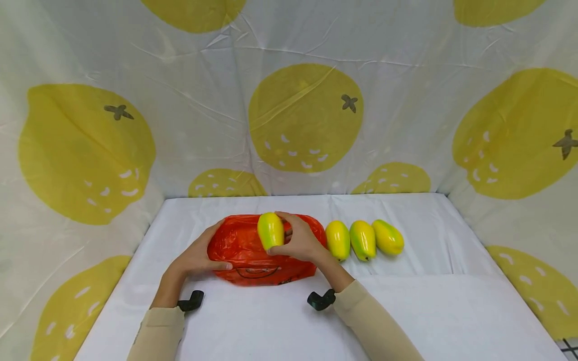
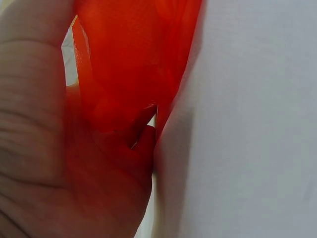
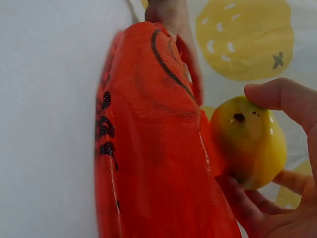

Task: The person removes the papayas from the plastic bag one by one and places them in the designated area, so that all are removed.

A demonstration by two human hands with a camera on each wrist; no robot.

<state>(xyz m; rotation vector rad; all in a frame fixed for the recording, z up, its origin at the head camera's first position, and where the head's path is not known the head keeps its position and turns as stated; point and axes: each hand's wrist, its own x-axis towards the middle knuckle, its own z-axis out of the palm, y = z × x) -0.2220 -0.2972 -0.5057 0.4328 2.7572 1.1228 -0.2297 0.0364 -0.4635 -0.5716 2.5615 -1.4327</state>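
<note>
A red plastic bag (image 1: 255,275) with black print lies on the white table, its mouth spread open. My left hand (image 1: 197,254) holds the bag's left side, the thumb along the front rim; in the left wrist view the fingers show partly through the red film. Over the bag's mouth, my right hand (image 1: 300,239) grips a glossy yellow-green mango (image 1: 271,230) between thumb and fingers. The mango's dark-spotted end (image 3: 239,117) faces the right wrist camera, just beside the bag's rim.
Right of the bag stand three more mangoes in a row: one close to the bag (image 1: 337,240), a middle mango (image 1: 363,240) and a tilted mango (image 1: 388,237). A lemon-print cloth (image 1: 397,100) hangs behind and at both sides of the white-covered table (image 1: 433,311).
</note>
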